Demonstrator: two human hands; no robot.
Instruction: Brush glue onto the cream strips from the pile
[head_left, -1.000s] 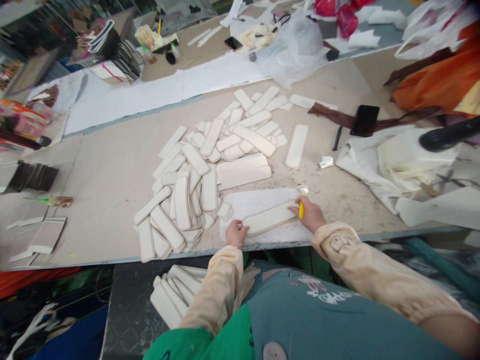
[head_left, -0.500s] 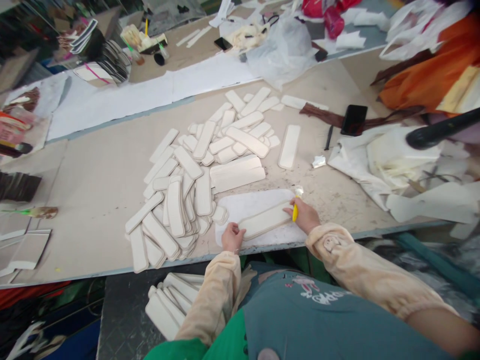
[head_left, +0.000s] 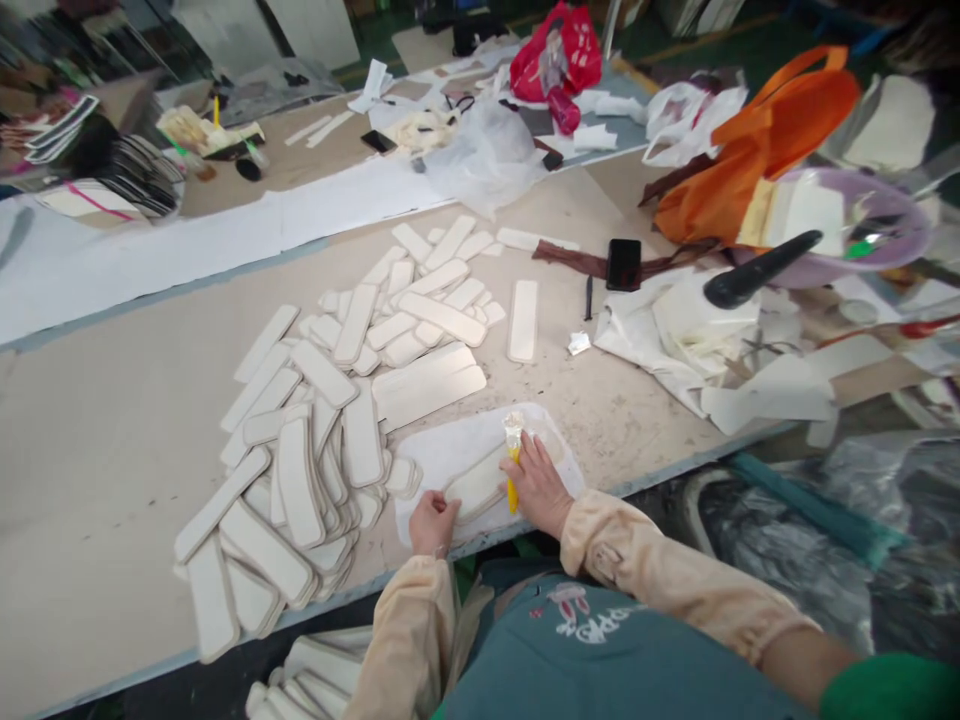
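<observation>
A long pale strip with rounded ends lies on a white sheet near the table's front edge. My left hand pinches the strip's left end between thumb and fingers. Over the strip's right part rests my right hand, fingers extended, with a yellow-handled tool held at the thumb side. The tool's whitish, shiny end points away from me; its exact kind cannot be made out. Part of the strip is hidden under the right hand.
A loose pile of similar strips spreads to the left, beside flat pale pieces. One strip lies apart. A black phone, crumpled foil, a white container and an orange bag are to the right.
The view has shifted to the right. My right hand has come closer to the left hand, over the strip, with its fingers stretched further forward. The left hand still grips the strip's left end.
</observation>
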